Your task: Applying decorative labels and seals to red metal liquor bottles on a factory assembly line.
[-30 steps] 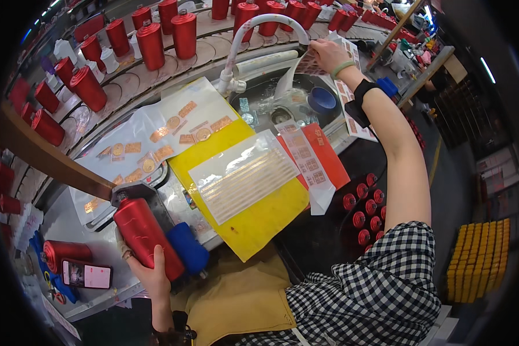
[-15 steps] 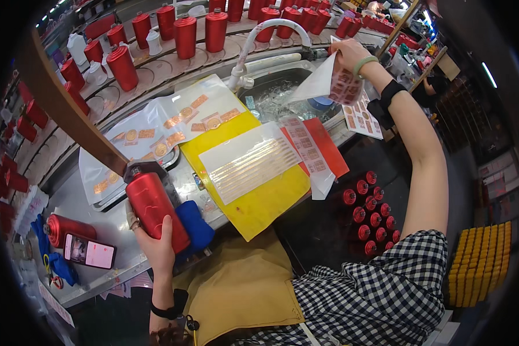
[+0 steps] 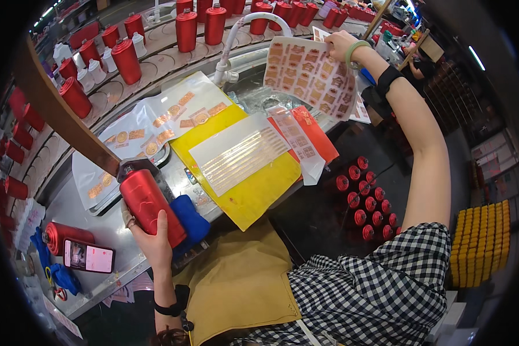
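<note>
My left hand (image 3: 151, 233) is closed around the body of a red bottle (image 3: 151, 200), which leans at the near left of the metal bench against a brown bar. Over the sink (image 3: 254, 92) at the far right, my right hand (image 3: 341, 45) pinches the upper edge of a decal sheet (image 3: 311, 75) covered in rows of small reddish-brown patterns. The sheet hangs with its printed side showing. A blue cloth (image 3: 190, 218) lies beside the red bottle. On a yellow mat (image 3: 254, 202) rest a white sheet with gold stripes (image 3: 239, 154) and a narrow decal strip (image 3: 297, 135).
A white curved tap (image 3: 230, 55) stands behind the sink. Red bottles (image 3: 127, 60) line a curved conveyor beyond. Translucent sheets with gold decals (image 3: 106, 155) cover a tray at left. A phone (image 3: 89, 255) leans on a lying red bottle (image 3: 69, 236). More red bottles (image 3: 366, 202) stand lower right.
My right hand has swung the decal sheet around and spread it, so its printed face now shows. My left hand stays on the red bottle. The whole view has shifted slightly.
</note>
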Tool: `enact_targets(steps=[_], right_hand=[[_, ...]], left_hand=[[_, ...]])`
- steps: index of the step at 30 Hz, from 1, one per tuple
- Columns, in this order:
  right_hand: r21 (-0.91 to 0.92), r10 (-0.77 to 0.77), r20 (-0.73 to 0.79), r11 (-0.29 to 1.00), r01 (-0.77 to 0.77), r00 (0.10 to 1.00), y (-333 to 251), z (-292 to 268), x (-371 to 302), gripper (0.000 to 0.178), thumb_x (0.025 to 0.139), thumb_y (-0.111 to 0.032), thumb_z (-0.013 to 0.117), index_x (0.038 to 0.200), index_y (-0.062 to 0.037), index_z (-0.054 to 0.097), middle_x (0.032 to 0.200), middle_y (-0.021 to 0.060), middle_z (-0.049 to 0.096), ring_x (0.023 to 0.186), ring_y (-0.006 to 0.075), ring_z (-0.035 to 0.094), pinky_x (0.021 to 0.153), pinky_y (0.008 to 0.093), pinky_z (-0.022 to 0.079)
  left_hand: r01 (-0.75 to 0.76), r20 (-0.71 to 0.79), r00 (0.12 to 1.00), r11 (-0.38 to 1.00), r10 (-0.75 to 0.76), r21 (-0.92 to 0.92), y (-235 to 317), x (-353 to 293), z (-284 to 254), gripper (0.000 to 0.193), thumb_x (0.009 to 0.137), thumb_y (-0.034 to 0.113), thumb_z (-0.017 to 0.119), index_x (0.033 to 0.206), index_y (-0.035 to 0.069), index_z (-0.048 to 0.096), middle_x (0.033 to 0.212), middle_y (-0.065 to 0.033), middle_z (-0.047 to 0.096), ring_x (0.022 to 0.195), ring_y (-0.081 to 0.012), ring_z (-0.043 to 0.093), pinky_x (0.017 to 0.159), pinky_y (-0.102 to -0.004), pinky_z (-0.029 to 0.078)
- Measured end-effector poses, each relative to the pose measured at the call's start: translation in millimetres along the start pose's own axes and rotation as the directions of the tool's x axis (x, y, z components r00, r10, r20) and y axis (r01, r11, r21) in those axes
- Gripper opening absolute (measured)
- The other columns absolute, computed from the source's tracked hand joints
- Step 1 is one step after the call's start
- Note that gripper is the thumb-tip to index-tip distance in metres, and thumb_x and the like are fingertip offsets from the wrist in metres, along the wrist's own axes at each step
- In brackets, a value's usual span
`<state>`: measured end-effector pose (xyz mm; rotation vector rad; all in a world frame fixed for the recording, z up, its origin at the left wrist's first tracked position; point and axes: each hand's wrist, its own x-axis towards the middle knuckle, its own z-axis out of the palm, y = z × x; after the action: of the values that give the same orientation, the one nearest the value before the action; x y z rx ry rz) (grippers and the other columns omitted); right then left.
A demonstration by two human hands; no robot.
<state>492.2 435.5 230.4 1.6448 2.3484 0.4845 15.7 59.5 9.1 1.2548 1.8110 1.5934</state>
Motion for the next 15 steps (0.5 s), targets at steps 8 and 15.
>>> enact_targets(steps=[8,15], right_hand=[[0.260,0.171,0.281,0.933,-0.247,0.944,6,-2,-33,0.029,0.079,-0.018,0.071,0.104,-0.0031,0.073,0.088,0.0153,0.072,0.079,0.0277,0.071,0.071,0.0412,0.057],[0.525,0.269,0.631,0.543,-0.656,0.727,51,94,-54,0.016,0.077,-0.011,0.072,0.085,0.0029,0.067,0.067,0.0110,0.062,0.048,0.0225,0.057,0.048,0.0390,0.048]], left_hand=[[0.006,0.011,1.000,1.000,-0.006,0.008,0,0,0,0.080,0.096,0.020,0.073,0.158,-0.004,0.028,0.160,-0.0179,0.035,0.148,-0.0270,0.035,0.123,-0.0381,0.024],[0.028,0.003,1.000,1.000,-0.028,-0.013,1,-1,0,0.080,0.096,0.019,0.072,0.158,-0.004,0.028,0.160,-0.0181,0.035,0.148,-0.0271,0.034,0.123,-0.0381,0.023]])
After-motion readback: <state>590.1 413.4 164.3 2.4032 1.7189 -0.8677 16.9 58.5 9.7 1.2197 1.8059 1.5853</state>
